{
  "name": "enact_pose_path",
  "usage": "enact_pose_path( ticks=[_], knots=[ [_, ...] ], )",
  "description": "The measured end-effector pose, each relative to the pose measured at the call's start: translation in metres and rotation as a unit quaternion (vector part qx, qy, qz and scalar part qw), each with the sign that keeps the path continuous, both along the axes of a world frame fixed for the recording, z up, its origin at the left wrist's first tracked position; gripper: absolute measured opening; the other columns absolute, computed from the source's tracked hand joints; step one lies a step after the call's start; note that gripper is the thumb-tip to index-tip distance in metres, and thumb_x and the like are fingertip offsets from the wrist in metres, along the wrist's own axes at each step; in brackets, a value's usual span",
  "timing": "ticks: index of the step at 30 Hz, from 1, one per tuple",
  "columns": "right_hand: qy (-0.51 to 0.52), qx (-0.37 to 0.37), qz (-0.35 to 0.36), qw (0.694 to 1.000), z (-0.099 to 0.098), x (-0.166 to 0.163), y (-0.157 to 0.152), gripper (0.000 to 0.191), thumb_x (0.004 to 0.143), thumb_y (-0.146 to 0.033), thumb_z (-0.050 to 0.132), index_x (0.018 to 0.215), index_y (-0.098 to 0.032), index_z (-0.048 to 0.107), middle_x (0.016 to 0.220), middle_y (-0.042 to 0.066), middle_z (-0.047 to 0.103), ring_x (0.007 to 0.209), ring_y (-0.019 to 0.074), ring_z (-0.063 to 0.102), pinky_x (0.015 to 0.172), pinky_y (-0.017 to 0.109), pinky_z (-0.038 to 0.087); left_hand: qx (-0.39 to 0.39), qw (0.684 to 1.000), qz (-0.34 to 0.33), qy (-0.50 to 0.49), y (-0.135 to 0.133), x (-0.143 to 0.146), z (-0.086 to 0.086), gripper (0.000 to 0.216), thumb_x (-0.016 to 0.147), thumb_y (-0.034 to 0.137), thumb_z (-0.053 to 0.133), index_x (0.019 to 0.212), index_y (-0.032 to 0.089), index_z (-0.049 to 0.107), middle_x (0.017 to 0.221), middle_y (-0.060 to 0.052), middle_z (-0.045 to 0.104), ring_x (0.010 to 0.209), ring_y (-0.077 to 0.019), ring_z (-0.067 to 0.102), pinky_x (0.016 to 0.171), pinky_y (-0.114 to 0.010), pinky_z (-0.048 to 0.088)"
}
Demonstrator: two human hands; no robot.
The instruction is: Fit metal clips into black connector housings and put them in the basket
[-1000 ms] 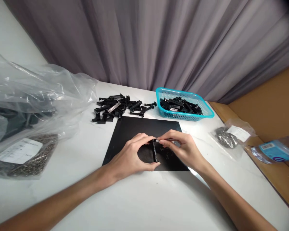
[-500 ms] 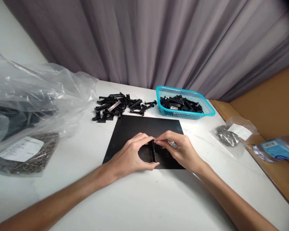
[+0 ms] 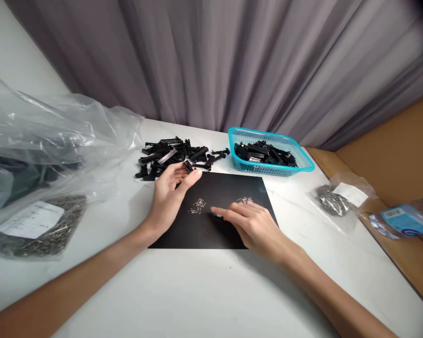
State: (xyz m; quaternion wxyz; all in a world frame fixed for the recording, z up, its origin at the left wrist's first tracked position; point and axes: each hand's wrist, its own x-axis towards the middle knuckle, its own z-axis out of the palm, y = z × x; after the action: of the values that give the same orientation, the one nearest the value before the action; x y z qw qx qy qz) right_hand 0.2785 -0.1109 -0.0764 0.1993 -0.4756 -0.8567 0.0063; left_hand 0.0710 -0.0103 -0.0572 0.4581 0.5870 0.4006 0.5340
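My left hand (image 3: 171, 190) is closed, pinching a small black plastic part (image 3: 188, 165) between thumb and fingers, just in front of a pile of similar black parts (image 3: 165, 152). Over the black mat (image 3: 211, 234), my right hand (image 3: 254, 223) hovers low with its index finger stretched leftward; no held thing is visible. Its fingertip points at a scatter of tiny metal pieces (image 3: 198, 205) on the mat. A second cluster of tiny metal pieces (image 3: 245, 200) lies behind the right knuckles.
A blue plastic basket (image 3: 232, 162) of black parts stands at the back right. Bags of small metal pieces lie at left (image 3: 49, 234) and right (image 3: 333, 199). A large clear plastic bag (image 3: 74, 122) spreads over the left side. A labelled plastic bottle (image 3: 405, 218) lies at far right.
Both hands have come apart. My left hand moved back toward the pile with a black part in its fingers; my right hand left the part and lowered leftward over the mat.
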Motion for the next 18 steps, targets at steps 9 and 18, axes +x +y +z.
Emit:
enact_pose_path(
  ticks=[9,18],
  knots=[
    [-0.155,0.022,0.004,0.988,-0.001,-0.026,-0.007,0.067,0.092,0.001,0.049,0.157,-0.017,0.042,0.105,0.009,0.064,0.091,0.0246,0.055,0.081,0.039,0.045,-0.008,1.0,-0.002,-0.027,-0.002,0.003,-0.006,0.042,0.083,0.046,0.079,0.111,0.017,0.068,0.106,-0.007,0.072,0.105,-0.0227,0.065,0.094,-0.035,0.048],
    [-0.124,0.024,-0.023,0.992,-0.004,-0.035,-0.004,0.047,0.102,-0.011,0.048,0.147,-0.02,0.055,0.098,0.008,0.063,0.084,0.0233,0.056,0.076,0.037,0.041,0.002,1.0,0.0,0.008,-0.003,0.002,-0.01,0.043,0.081,0.047,0.08,0.11,0.018,0.066,0.108,-0.007,0.07,0.101,-0.0222,0.064,0.092,-0.037,0.048]
  ],
)
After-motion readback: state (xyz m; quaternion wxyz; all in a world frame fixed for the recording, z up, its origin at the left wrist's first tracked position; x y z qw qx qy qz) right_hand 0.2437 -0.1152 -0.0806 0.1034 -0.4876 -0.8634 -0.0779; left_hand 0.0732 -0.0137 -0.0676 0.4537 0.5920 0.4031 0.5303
